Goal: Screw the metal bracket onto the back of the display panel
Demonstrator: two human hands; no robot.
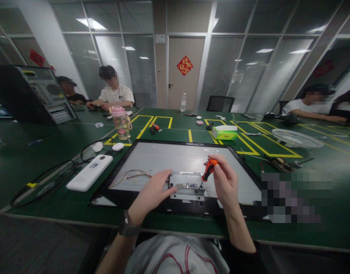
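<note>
I see my right hand (225,182) closed around a small screwdriver (207,171) with an orange and black handle. The screwdriver leans to the left, and its thin tip points down at the right edge of a grey metal plate (187,186). My left hand (152,192) is open, with its fingers lying flat on the left side of that plate. There is a watch on that wrist. The plate is shiny and small, with a row of plugs along its front. It sits low in the middle of a big flat monitor (163,158). The monitor lies face down on the green counter (26,160), close to me, just in front of my body. Its back is pale silver with a black frame all around. Thin coloured wires (129,176) run over the silver part, left of the plate. A long white box (89,172) lies just left of the monitor, near a black cable (49,179). Farther back stand a pink water bottle (121,121) and a green tissue pack (224,133). Other people sit at the far sides of the counter.
</note>
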